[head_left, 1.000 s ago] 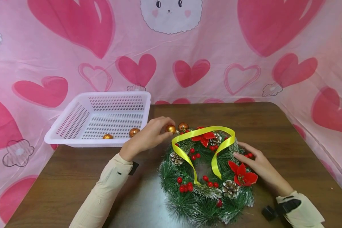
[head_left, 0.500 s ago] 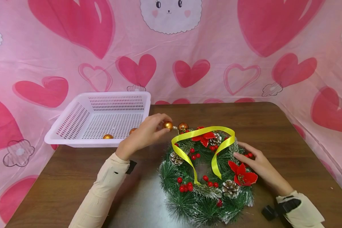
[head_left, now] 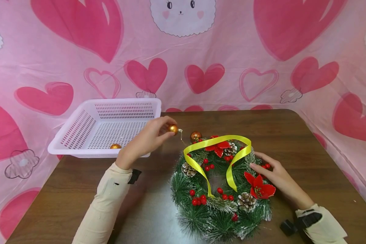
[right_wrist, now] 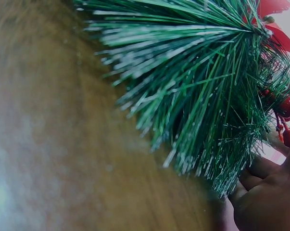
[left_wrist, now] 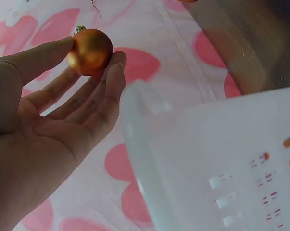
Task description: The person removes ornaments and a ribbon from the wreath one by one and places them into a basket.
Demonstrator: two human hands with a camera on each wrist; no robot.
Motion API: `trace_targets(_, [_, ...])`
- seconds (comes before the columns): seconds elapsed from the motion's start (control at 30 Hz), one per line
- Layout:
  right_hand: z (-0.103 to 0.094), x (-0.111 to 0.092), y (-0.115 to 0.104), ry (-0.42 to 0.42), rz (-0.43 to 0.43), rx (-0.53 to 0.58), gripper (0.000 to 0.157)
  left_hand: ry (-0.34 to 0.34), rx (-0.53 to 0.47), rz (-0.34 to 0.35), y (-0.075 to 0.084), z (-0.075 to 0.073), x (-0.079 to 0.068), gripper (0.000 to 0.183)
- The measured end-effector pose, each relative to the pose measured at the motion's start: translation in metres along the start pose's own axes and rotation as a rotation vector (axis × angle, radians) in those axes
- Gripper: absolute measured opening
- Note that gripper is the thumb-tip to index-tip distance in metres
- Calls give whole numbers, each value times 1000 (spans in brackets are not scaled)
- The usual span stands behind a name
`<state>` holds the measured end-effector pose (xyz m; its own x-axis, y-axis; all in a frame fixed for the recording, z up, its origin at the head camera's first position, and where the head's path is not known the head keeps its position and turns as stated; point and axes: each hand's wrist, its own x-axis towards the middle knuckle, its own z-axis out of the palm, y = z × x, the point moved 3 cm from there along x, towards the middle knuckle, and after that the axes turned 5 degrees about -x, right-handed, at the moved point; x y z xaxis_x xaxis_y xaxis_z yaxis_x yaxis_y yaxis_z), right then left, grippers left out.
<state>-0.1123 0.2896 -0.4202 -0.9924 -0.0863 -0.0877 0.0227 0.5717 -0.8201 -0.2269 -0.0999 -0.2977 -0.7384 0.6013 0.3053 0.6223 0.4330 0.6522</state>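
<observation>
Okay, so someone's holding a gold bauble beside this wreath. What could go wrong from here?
The gold bauble may slip: the left hand holds it only by thumb and fingertips, and a round ball could roll away. Its thin hanger dangles free and might snag on the wreath or white basket. The yellow ribbon lies across the wreath, its ends apparently loose, so a passing hand could drag it.

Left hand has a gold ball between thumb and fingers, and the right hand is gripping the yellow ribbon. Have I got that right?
The right hand is wrong: the head view shows it at the edge of the wreath, apart from the yellow ribbon. The left hand does hold a gold ball.
</observation>
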Motion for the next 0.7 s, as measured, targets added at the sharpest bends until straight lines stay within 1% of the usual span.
trace_targets(0.17, [0,0,0,3,4,-17,58,36,31,-11,1,-10,-3,26])
trace_targets(0.3, [0,0,0,1,4,-8,58,63,55,-22,1,-18,-6,25])
trace_targets(0.5, [1,1,1,-6,6,16,58,101,43,-45,-1,-32,-10,24])
trace_targets(0.63, [1,1,1,-3,2,17,57,120,43,-50,-2,-39,-11,27])
trace_targets(0.7, [1,1,1,-1,1,15,57,126,42,-53,-3,-42,-12,31])
